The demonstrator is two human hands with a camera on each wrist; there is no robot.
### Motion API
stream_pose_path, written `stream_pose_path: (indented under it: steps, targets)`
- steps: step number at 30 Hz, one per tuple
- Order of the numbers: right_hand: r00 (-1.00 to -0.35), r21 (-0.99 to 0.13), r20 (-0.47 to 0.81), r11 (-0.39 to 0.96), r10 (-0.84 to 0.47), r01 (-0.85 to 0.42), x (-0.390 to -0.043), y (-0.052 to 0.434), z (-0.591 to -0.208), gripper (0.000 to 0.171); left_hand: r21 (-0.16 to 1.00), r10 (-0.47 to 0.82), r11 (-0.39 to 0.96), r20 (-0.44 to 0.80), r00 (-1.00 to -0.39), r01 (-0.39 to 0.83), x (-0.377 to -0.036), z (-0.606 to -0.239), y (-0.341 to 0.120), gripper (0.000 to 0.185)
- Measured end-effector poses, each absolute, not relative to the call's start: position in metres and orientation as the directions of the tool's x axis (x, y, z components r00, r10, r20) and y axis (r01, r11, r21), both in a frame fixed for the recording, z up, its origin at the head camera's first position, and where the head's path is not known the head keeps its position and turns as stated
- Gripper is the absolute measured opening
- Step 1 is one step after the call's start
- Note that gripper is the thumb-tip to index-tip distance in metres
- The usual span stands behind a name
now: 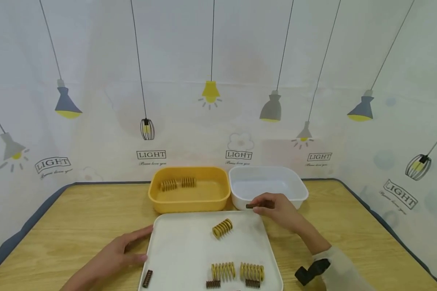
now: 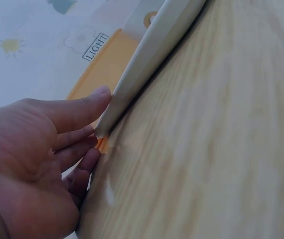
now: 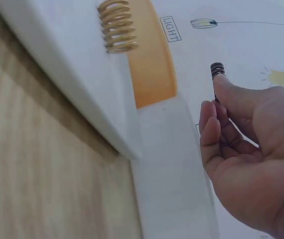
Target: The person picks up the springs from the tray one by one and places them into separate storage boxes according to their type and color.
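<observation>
Item: small dark brown coil spring [image 1: 253, 206], short and thin, metal. It is pinched between thumb and fingertips of the right hand [image 1: 278, 210], in the air just off the far right corner of the white rectangular plastic tray [image 1: 175, 242] and at the near rim of the empty white plastic tub [image 1: 267, 188]. Its long axis runs roughly level, left to right, with the free end poking left out of the fingers toward the gap between the two tubs. In the right wrist view the same spring [image 3: 217, 70] shows only its ribbed tip above the thumb; the rest is hidden in the grip.

Right hand: closed round the dark spring and by far the nearer hand to the white tub, which lies directly beyond it.

Left hand [image 1: 118, 254]: fingers straight and relaxed, holding nothing, laid flat on the light wooden tabletop [image 1: 76, 218] with its fingertips against the tray's near left edge. The left wrist view shows the thumb [image 2: 82, 110] touching the tray rim. It lies well apart from the held spring.

Also on the tray: three larger yellow coil springs, one [image 1: 222, 228] at the middle and two [image 1: 236, 271] near the front, with further dark brown springs [image 1: 147, 278] along the front edge.

Left of the white tub, touching or just beside it: yellow plastic tub [image 1: 189, 198] holding two yellow springs [image 1: 178, 184] at its far side.
</observation>
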State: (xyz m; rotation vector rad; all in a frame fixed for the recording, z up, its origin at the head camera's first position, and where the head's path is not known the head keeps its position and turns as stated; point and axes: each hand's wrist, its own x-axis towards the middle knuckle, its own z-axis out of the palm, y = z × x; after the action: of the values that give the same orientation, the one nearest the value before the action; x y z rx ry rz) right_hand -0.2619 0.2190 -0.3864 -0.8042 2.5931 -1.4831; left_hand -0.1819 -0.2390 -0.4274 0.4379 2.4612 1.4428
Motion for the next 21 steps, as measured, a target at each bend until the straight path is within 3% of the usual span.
stream_pose_path:
  steps: [7,21]
  targets:
    - [-0.874,-0.815,0.235,0.403,-0.426,-0.416,-0.273,0.228,-0.377,0.02,0.892,0.367,0.445,-0.098,-0.925,0.082,-0.182,-0.427,-0.238,0.071]
    - [-0.856,-0.784,0.284,0.409,-0.433,-0.467,-0.308,0.236,-0.367,0.021,0.868,0.357,0.484,-0.081,-0.93,0.11,-0.182,-0.428,-0.239,0.071]
